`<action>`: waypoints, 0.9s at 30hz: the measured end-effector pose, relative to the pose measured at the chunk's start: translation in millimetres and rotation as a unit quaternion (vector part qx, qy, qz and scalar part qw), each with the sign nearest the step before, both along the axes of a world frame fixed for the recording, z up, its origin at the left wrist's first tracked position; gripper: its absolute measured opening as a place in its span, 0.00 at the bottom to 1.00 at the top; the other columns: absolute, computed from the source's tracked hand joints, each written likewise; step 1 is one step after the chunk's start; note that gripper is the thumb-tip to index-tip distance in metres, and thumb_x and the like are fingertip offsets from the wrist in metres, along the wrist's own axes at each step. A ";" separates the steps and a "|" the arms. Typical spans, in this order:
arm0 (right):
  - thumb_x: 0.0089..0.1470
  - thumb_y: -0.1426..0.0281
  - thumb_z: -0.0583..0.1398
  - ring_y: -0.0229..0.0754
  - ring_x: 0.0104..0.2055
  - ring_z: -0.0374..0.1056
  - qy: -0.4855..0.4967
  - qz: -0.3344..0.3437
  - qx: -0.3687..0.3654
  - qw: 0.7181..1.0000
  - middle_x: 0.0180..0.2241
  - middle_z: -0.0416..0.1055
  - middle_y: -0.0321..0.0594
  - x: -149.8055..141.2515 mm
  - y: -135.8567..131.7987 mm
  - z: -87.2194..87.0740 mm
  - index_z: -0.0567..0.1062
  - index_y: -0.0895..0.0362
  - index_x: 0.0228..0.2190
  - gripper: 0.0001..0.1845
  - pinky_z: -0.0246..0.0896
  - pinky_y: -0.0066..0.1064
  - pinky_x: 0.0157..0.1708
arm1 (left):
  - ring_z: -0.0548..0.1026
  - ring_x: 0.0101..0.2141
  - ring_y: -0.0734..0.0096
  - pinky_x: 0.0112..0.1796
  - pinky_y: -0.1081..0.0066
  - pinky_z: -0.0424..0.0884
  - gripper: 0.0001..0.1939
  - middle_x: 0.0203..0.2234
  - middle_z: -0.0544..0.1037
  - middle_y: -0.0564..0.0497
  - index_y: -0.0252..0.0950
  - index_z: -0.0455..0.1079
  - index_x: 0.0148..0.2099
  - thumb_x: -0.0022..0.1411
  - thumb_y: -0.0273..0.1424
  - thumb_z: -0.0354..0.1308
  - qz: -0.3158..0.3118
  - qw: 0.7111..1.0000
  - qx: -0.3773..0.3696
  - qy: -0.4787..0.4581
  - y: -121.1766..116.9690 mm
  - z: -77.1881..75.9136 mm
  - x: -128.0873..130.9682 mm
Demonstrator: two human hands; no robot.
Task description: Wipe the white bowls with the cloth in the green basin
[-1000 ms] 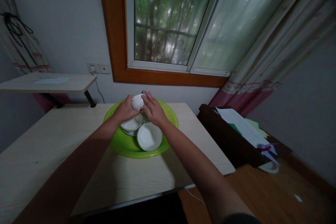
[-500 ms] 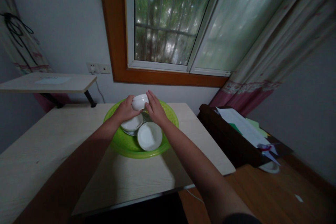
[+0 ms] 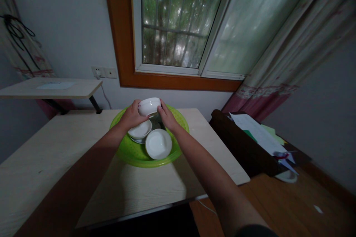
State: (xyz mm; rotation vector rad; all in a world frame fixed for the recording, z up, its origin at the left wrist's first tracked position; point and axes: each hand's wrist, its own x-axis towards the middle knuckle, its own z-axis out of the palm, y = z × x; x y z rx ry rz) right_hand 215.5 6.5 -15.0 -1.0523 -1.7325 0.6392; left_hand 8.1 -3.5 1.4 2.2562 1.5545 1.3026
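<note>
A white bowl [image 3: 149, 107] is held up over the far part of a green plastic basin [image 3: 133, 160]. My left hand [image 3: 131, 117] grips its left side, and my right hand [image 3: 168, 117] has its fingers against the right side, thumb toward me. Inside the basin, a second white bowl [image 3: 158, 144] lies at the front right with its hollow facing up. To its left, below my left hand, rests another white bowl [image 3: 140, 129] on top of a further dish. Something dark greyish [image 3: 157, 121] shows beneath the held bowl; I cannot make out what it is.
The basin stands on a pale wooden table [image 3: 83, 177]. A raised shelf [image 3: 75, 90] with a paper on it is at the left. Behind are a wall socket [image 3: 104, 72] and a barred window. Right of the table, a dark brown piece of furniture [image 3: 236, 144] carries papers.
The held bowl has turned so that more of its side and rim shows. My right hand has shifted from over the bowl to its right side. My left hand keeps its place.
</note>
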 end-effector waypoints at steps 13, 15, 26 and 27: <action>0.61 0.47 0.57 0.49 0.60 0.68 0.006 0.051 -0.026 0.998 0.60 0.69 0.46 -2.4 -7.0 -2.5 0.44 0.54 0.70 0.48 0.60 0.43 0.62 | 0.77 0.44 0.57 0.43 0.62 0.74 0.38 0.44 0.75 0.43 0.38 0.58 0.53 0.46 0.47 0.68 -0.015 1.000 0.004 -0.016 -1.4 0.7 -2.3; 0.59 0.48 0.59 0.49 0.59 0.69 0.021 0.054 -0.034 0.998 0.60 0.68 0.48 -3.3 -7.6 -2.5 0.43 0.54 0.70 0.50 0.61 0.42 0.61 | 0.77 0.43 0.58 0.42 0.63 0.74 0.38 0.44 0.75 0.44 0.38 0.58 0.53 0.45 0.47 0.69 -0.020 0.999 -0.002 -0.026 -1.0 -0.1 -2.9; 0.49 0.53 0.69 0.49 0.63 0.61 0.096 0.075 0.003 0.993 0.63 0.61 0.47 -6.0 -6.2 0.8 0.50 0.51 0.67 0.53 0.59 0.43 0.62 | 0.76 0.44 0.60 0.39 0.64 0.76 0.38 0.45 0.73 0.44 0.38 0.55 0.54 0.46 0.44 0.70 -0.075 0.992 -0.005 -0.098 6.6 -8.6 -5.8; 0.50 0.53 0.68 0.49 0.62 0.62 0.090 0.069 0.012 0.994 0.62 0.61 0.47 -5.7 -5.3 0.7 0.51 0.51 0.67 0.51 0.60 0.43 0.62 | 0.76 0.45 0.60 0.40 0.64 0.76 0.39 0.46 0.73 0.43 0.38 0.54 0.55 0.47 0.44 0.69 -0.078 0.992 -0.006 -0.102 6.8 -8.8 -5.7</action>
